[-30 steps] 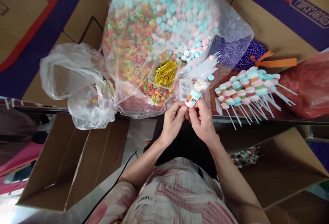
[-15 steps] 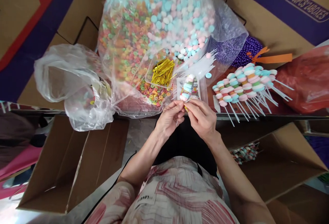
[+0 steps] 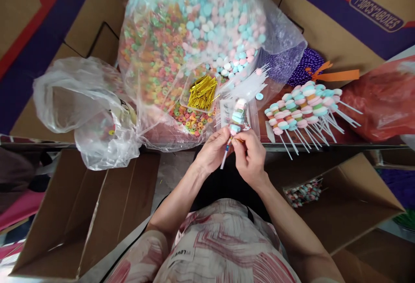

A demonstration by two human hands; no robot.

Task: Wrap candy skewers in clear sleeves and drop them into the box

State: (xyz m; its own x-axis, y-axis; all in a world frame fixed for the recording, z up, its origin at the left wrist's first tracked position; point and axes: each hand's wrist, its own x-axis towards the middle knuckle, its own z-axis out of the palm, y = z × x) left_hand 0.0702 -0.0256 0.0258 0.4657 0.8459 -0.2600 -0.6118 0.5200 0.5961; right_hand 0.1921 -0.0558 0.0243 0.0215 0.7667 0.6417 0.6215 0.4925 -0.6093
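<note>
Centre of the frame: the left hand (image 3: 212, 151) and the right hand (image 3: 250, 157) are meeting just below the table edge (image 3: 324, 146), both working on one candy skewer (image 3: 239, 112) sheathed in a clear wrapper. The skewer is pointing up the frame over the table, its stacked pink, blue and green discs lying above the fingertips, while its white stick (image 3: 224, 158) is slanting down between the two palms. The left hand's fingers are curling closed, thumb and forefinger pinching the skewer where the candies end. The right hand's fingers are likewise closing on that same spot from the right side; a sliver of gold is showing there, too small to identify. Just above the hands, a clear tray of gold twist ties (image 3: 201, 92) is resting against a large clear bag (image 3: 194, 32) filled with coloured candy rings and pastel discs. A bundle of bare white sticks (image 3: 251, 85) is lying right of the tray. At centre right, a pile of finished skewers (image 3: 303, 105) is fanning out on the table, with a red bag (image 3: 382, 97) beyond it. A crumpled plastic bag (image 3: 81, 105) is sagging over the table edge at left, above an open cardboard box (image 3: 78, 213).
</note>
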